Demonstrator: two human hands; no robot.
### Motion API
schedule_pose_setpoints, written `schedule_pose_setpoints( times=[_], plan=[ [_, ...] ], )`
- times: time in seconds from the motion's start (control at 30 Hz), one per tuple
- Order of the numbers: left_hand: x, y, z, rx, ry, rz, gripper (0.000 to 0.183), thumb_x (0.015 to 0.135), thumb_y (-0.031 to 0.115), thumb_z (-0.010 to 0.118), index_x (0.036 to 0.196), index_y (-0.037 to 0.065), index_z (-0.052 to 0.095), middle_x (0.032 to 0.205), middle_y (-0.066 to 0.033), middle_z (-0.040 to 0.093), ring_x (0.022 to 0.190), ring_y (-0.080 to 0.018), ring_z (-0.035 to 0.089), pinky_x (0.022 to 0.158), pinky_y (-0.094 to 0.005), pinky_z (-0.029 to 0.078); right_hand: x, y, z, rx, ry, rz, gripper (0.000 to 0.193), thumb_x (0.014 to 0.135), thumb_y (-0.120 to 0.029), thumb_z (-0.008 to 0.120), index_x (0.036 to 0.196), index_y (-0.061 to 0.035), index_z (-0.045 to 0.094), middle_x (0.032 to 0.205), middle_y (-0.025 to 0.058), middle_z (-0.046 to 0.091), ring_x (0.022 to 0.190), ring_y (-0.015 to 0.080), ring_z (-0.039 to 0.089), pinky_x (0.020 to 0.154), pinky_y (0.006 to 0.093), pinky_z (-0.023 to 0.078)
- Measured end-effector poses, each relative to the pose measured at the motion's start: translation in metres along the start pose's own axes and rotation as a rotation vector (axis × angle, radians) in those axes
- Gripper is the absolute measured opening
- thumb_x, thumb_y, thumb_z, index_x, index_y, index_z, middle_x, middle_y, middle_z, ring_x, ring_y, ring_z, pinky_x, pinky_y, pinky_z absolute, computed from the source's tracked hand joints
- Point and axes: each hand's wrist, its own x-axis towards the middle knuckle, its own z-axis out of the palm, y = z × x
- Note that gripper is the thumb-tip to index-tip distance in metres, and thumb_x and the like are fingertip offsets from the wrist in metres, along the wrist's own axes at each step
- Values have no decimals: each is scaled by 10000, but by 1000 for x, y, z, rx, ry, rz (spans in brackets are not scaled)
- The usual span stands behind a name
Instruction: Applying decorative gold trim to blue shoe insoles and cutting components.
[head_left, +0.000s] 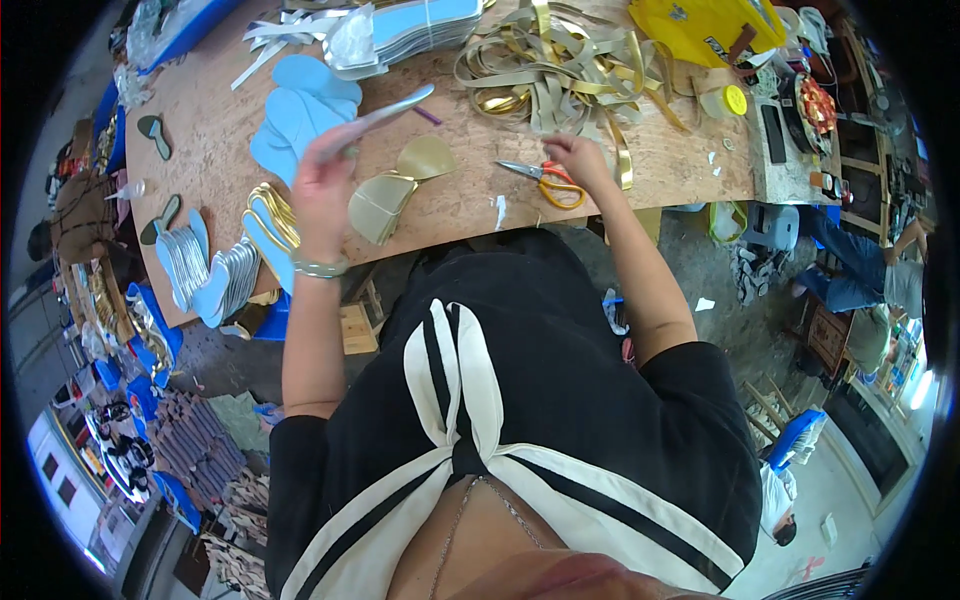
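Observation:
My left hand (325, 190) is closed around one end of a pale, thin shoe insole (390, 112), held tilted above the table and seen nearly edge-on. To the right, my right hand (580, 162) has its fingers pinched together at the near edge of a tangled pile of gold and beige straps (550, 65). Whatever it grips is too small to make out. Just below its fingers lie scissors (553, 184) with orange handles. Between the hands rest fanned gold-beige pieces (380, 205). Loose light-blue insoles (292, 105) spread out behind my left hand.
A tied stack of blue insoles (425, 30) stands at the back. Silver and blue insole bundles (200, 265) line the table's left edge. A yellow bag (705, 25), a yellow-lidded jar (725, 101) and a phone (773, 133) lie at the right. Another person (850, 255) is at far right.

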Motion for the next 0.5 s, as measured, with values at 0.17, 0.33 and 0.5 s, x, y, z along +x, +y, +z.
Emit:
schedule_pose_setpoints(
  times=[0.17, 0.33, 0.5],
  plan=[
    [-34, -99, 65, 684, -576, 248, 489, 780, -39, 586, 1252, 70, 518, 1390, -177, 403, 1324, -305, 343, 1103, -398, 265, 55, 34, -37, 492, 248, 125, 243, 826, -186, 618, 1046, -100, 677, 829, 96, 678, 759, 162, 645, 691, 276, 488],
    [-73, -110, 91, 918, -665, 20, 509, 812, 63, 576, 1308, 84, 462, 1389, -185, 393, 1333, -329, 315, 1093, -409, 263, 116, 21, -64, 214, 336, 142, 390, 729, -278, 683, 1080, -108, 672, 872, 96, 683, 770, 180, 638, 716, 292, 488],
    [-63, -81, 85, 575, -655, -140, 465, 845, 129, 583, 1295, 81, 476, 1301, -174, 499, 1263, -328, 421, 1057, -377, 321, 171, 62, -67, 354, 433, 252, 340, 717, -208, 677, 1032, -82, 694, 911, 105, 695, 778, 179, 636, 717, 277, 484]
  ],
)
